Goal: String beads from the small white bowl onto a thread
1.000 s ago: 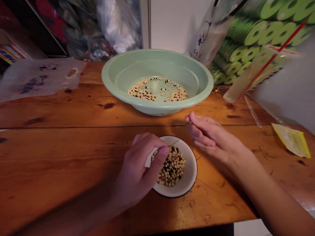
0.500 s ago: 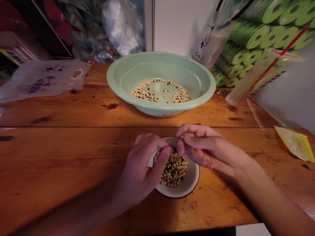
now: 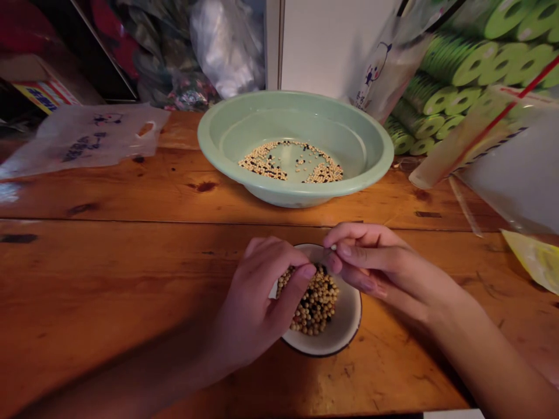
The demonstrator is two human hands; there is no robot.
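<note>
A small white bowl with a dark rim stands on the wooden table, partly filled with tan and dark round beads. Over its left side is my left hand, thumb and forefinger pinched together; whatever is between them is too small to make out. My right hand hovers over the bowl's upper right edge, holding a pale bead between thumb and forefinger. The two hands are a short gap apart. Beyond them sits a wide green basin with smaller pale and dark beads spread on its bottom.
A flat plastic bag lies at the left, near a box. At the right lean a cup with a red straw and a yellow packet. Stacked green spools and another plastic bag stand behind.
The whole scene has shifted slightly to the right in view. Both hands keep nearly the same pinched pose over the bowl, and the bead stays in the right fingers.
</note>
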